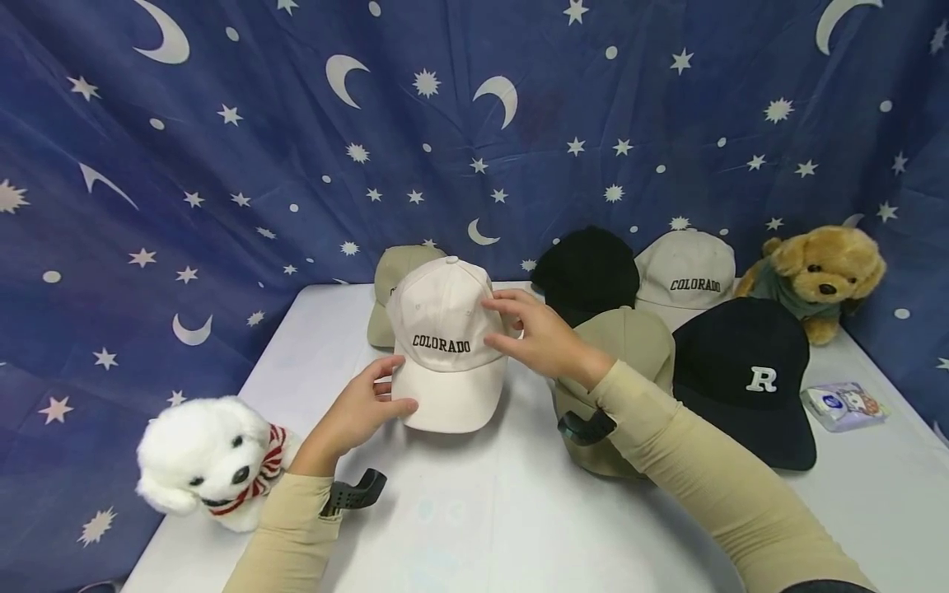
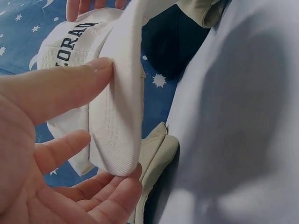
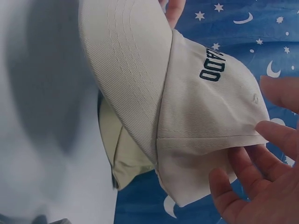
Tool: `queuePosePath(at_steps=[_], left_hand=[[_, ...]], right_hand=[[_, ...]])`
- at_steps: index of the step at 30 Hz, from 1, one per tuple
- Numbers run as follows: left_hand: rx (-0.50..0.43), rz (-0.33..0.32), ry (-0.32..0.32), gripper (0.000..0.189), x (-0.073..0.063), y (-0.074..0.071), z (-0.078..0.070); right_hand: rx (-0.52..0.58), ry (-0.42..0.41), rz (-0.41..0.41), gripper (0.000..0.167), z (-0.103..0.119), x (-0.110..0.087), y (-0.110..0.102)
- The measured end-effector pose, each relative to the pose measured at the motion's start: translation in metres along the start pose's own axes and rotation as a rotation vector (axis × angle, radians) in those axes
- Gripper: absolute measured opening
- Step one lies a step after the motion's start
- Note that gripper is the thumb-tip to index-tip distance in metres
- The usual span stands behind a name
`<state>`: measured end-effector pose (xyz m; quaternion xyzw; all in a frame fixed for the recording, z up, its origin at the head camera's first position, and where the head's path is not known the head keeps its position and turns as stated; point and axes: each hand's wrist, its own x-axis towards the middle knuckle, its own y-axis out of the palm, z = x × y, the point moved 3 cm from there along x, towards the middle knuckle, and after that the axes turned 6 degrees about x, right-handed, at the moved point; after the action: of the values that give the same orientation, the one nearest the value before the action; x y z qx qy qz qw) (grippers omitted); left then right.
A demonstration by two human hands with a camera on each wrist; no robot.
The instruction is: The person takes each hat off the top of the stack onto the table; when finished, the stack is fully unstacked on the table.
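A cream baseball cap (image 1: 448, 309) lettered COLORADO is raised over the white table, its brim tilted down toward me. My left hand (image 1: 366, 405) holds the brim's left side, the thumb (image 2: 88, 77) across its top and fingertips curled at the far edge. At the crown's right side is my right hand (image 1: 544, 333). In the right wrist view one fingertip (image 3: 264, 128) touches the crown, while other fingers reach behind its lower edge. Behind the raised cap stands a beige cap (image 1: 385, 305), partly covered by it.
To the right sit a black cap (image 1: 596, 272), another COLORADO cap (image 1: 685, 263), a khaki cap (image 1: 630, 342) under my right forearm, and a navy cap (image 1: 741, 354) with an R. A white plush dog (image 1: 200, 453), a brown one (image 1: 830, 263) and a small packet (image 1: 845, 406) flank them.
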<state>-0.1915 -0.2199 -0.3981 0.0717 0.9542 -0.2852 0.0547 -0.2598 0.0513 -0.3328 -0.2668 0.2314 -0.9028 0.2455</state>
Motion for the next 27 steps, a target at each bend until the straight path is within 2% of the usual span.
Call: queuePosePath(at_steps=[7,16,27], left_hand=[[0.007,0.013,-0.004,0.076,-0.001,0.004,0.003],[-0.012,0.068,0.000,0.080,-0.004,0.014,0.005],[0.028,0.070,0.027,0.076,-0.003,0.019,0.007]], right_hand=[[0.022,0.021,0.009,0.049,-0.003,-0.006,0.002],[0.065,0.082,0.018,0.049,-0.007,-0.017,0.002],[0.132,0.061,-0.013,0.043,-0.009,-0.033,-0.003]])
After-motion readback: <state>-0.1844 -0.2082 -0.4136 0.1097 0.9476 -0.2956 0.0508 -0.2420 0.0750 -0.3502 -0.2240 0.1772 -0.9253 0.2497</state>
